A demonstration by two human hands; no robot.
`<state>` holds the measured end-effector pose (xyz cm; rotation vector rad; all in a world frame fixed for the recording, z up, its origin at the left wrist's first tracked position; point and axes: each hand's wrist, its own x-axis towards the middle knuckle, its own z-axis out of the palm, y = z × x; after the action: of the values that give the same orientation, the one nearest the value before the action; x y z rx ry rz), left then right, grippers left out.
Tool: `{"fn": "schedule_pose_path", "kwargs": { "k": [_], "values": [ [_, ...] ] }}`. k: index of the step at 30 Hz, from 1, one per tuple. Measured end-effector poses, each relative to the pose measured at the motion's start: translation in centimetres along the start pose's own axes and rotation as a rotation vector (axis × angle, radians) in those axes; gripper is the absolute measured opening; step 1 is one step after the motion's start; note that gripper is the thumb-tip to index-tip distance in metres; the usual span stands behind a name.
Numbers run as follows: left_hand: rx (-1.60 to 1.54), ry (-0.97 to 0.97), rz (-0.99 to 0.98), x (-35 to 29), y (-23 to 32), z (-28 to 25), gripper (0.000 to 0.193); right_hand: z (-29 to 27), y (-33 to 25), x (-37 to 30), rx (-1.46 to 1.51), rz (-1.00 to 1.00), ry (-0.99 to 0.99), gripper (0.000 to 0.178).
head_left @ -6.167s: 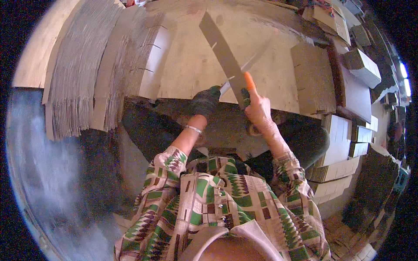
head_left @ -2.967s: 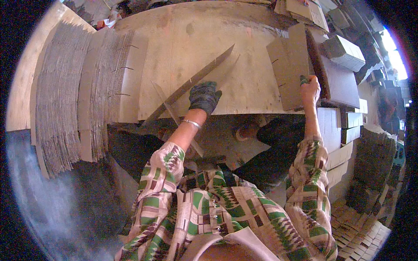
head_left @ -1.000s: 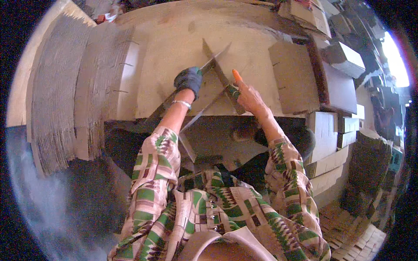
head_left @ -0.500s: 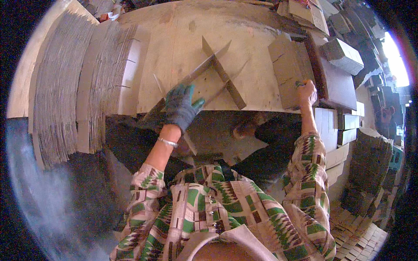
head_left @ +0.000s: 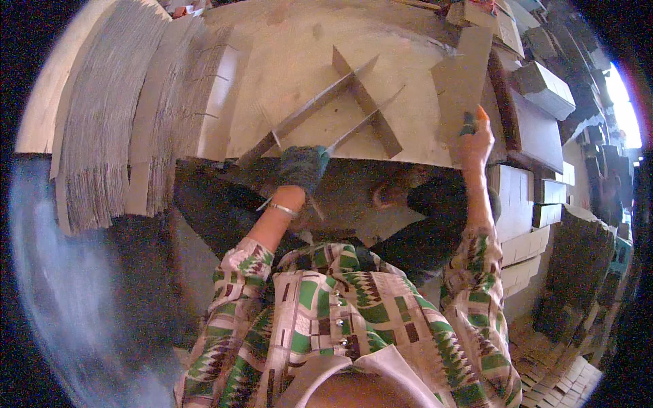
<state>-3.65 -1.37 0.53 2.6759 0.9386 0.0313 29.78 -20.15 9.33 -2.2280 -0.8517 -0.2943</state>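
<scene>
Plywood [head_left: 286, 61] bears crossed cardboard strips [head_left: 368, 107] near its middle. Since a moment ago the right hand [head_left: 476, 139] has raised another strip [head_left: 476, 51], gripped above the right-hand stack [head_left: 445, 88], leaving only the left hand [head_left: 303, 166] by the crossing pieces; its grip I cannot tell.

Dull Paperboard, Pale Wood, a Glint of Metal

The slotted strips [head_left: 368, 102] in front of me look like brown cardboard, matt and smooth-faced. On the left, the cardboard stack [head_left: 102, 115] shows rough, ridged edges; on the right, flat sheets [head_left: 449, 88] are dull and smooth. The tabletop [head_left: 286, 68] is matt, pale wood. My left hand [head_left: 304, 166] wears a dull cloth-like glove [head_left: 299, 178], and above it sits a shiny metal bracelet [head_left: 283, 209]. The orange finger cover [head_left: 482, 113] on my right hand [head_left: 478, 141] looks rubbery. My shirt [head_left: 309, 319] is matt printed cloth.
</scene>
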Motion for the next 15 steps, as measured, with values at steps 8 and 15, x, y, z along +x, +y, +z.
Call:
{"fn": "schedule_pose_path", "kwargs": {
  "k": [8, 15],
  "values": [
    [0.025, -0.206, -0.02, 1.4, 1.1, -0.9, 0.028, 6.9, -10.9, -12.2, 0.145, -0.362, -0.466, 0.095],
    [-0.049, -0.201, -0.092, 2.1, -0.3, 0.9, 0.029, 8.6, -11.6, -12.3, 0.107, -0.415, -0.578, 0.101]
  ]
}}
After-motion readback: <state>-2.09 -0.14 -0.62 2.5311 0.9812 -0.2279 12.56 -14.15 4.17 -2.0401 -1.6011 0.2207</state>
